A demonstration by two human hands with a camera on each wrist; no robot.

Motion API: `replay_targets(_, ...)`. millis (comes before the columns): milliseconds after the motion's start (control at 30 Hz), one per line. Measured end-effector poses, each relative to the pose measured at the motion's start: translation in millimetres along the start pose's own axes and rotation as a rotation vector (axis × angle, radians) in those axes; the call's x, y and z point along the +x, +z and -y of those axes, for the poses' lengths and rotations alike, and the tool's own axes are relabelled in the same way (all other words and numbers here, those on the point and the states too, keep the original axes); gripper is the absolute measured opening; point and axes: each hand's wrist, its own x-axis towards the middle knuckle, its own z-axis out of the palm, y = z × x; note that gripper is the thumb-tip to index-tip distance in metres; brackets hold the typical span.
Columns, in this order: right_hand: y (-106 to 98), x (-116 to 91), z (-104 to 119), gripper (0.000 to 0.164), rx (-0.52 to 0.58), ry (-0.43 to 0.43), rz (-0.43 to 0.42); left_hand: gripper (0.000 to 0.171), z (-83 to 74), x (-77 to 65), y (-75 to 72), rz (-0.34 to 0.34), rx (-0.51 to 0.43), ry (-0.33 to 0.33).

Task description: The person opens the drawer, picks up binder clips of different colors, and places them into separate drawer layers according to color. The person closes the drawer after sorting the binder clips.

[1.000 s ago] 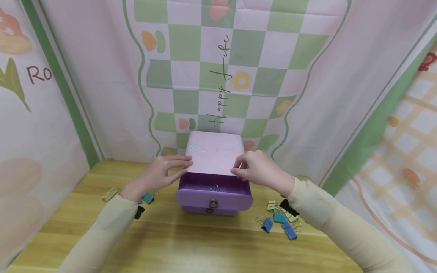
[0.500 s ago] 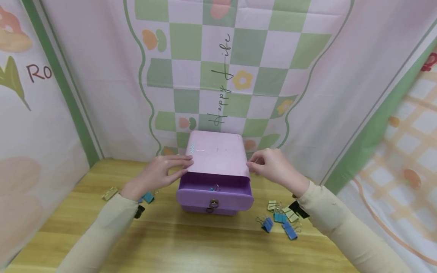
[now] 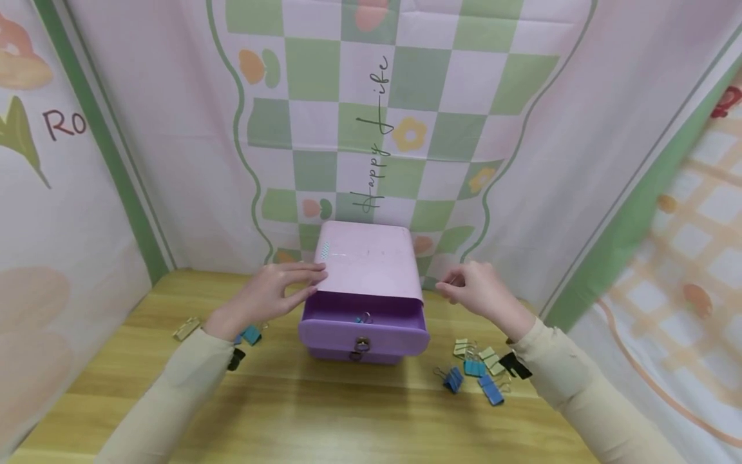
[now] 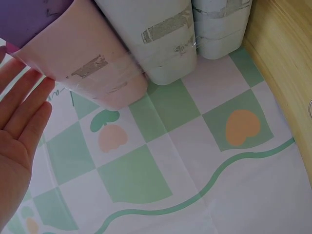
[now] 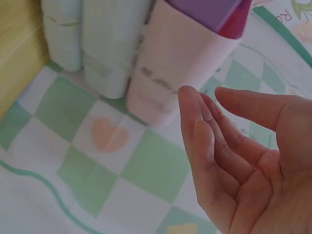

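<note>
A small drawer cabinet with a pink top point(image 3: 368, 258) stands against the patterned cloth. Its upper purple drawer point(image 3: 333, 336) is pulled out, and a binder clip point(image 3: 364, 318) with a teal body lies inside. My left hand point(image 3: 266, 296) rests its straight fingertips on the cabinet's upper left edge; in the left wrist view they touch the pink casing point(image 4: 83, 53). To the right of the cabinet, apart from it, my right hand point(image 3: 481, 290) hovers with loosely bent fingers. The right wrist view shows nothing between that thumb and fingers.
Several yellow, teal and blue binder clips, including a blue clip point(image 3: 453, 380), lie on the wooden table point(image 3: 324, 419) right of the cabinet. On the left are a yellow clip point(image 3: 187, 328) and a teal clip point(image 3: 252, 335), partly near my sleeve. Cloth point(image 3: 191, 193) encloses the back and sides.
My right hand has moved right, from above the open drawer's right front corner to beyond the cabinet's side. My left hand has stayed on the left edge; the drawer stays out.
</note>
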Motion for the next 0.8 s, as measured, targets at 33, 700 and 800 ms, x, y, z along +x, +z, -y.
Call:
replay_targets(33,1.3,-0.7,-2.8,0.017,-0.001,0.010,-0.001,0.031,0.0,0.0,0.0,0.001,0.001,0.000)
replay_targets(700,31.6,-16.0,-50.8,0.018,-0.003,0.148,0.015,0.031,-0.8,-0.1,0.8,-0.004,0.002,-0.003)
replay_targets(800,37.2,-18.1,-58.1,0.017,-0.010,0.159,0.006,0.031,-0.8,-0.1,0.9,-0.002,0.007,-0.003)
